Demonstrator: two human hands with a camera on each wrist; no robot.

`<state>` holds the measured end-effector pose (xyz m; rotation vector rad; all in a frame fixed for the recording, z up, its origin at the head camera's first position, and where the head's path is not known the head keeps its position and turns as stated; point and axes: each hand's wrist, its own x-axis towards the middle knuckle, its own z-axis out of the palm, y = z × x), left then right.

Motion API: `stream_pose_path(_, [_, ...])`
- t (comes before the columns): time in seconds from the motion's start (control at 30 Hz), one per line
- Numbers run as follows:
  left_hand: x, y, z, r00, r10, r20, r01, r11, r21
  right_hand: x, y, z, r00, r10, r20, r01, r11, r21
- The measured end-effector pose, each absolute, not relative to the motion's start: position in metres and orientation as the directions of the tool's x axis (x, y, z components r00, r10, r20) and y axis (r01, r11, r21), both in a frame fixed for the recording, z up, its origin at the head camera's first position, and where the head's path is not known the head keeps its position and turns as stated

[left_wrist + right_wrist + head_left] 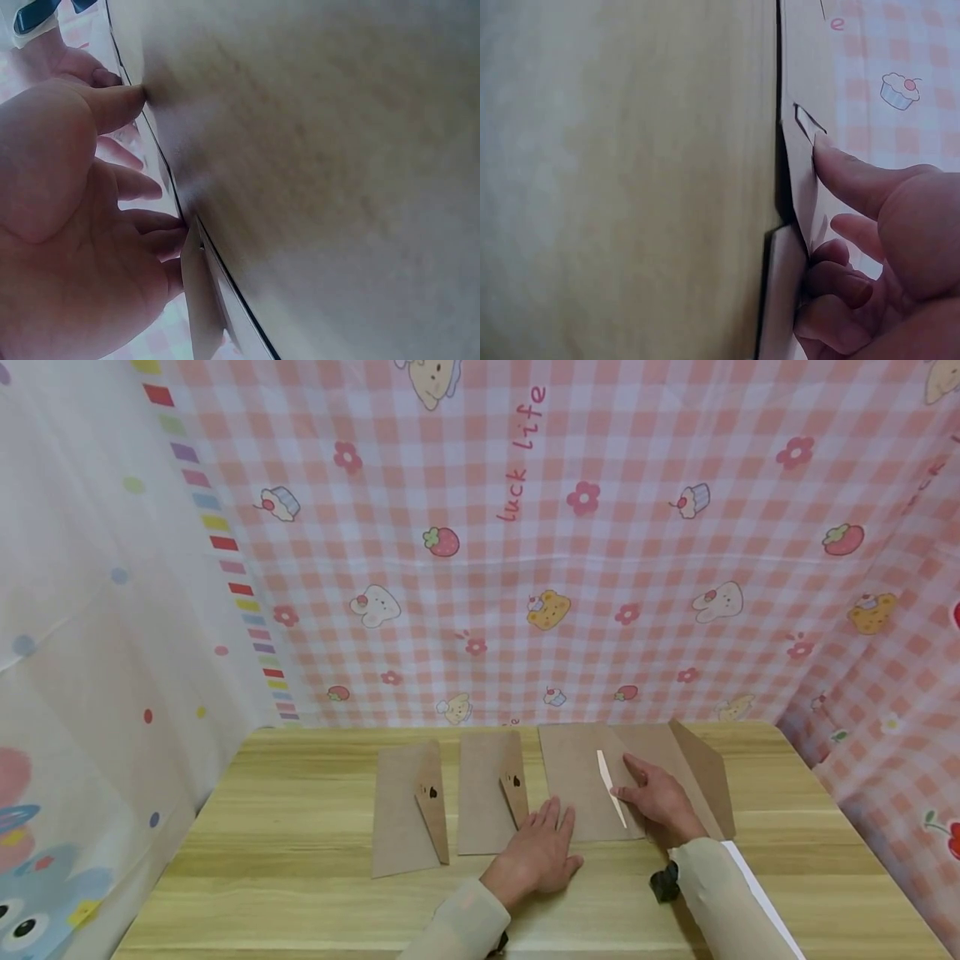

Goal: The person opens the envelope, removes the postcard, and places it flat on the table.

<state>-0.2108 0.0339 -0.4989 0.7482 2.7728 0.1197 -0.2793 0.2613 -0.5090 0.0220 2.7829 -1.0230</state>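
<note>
Three brown kraft paper pieces with creased flaps lie side by side on the table. The left piece (pixel 397 814) and the middle piece (pixel 480 810) each have a narrow raised flap with small black print. The right piece (pixel 577 785) is wider, with a slim white shape (pixel 609 785) on it and a darker panel (pixel 708 777) slanting up at its right. My left hand (pixel 536 856) rests palm down, fingers spread, its fingertips at the middle piece's lower right corner. On the right piece lies my right hand (pixel 660 797), thumb tip touching the white shape's edge, index finger stretched out.
The wooden table (pixel 300 827) carries everything. Beside my right forearm shows the edge of a white sheet (pixel 761 893). Close behind the table hangs a pink checked curtain (pixel 480 568), with a white dotted cloth (pixel 112 610) at the left.
</note>
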Motion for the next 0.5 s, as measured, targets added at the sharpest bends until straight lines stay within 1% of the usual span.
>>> stream_pose_path(0.33, [-0.21,0.033,-0.4965,-0.826,0.51,-0.24,0.491,0.86,0.136,-0.2778,0.2623,-0.51,-0.982,-0.097,-0.164,0.029,0.773,-0.633])
stream_pose_path(0.5, [-0.21,0.0323,-0.4968,-0.825,0.512,-0.239,0.494,0.859,0.137,-0.2772,0.2619,-0.5076,-0.98,-0.1,-0.17,0.034,0.765,-0.644])
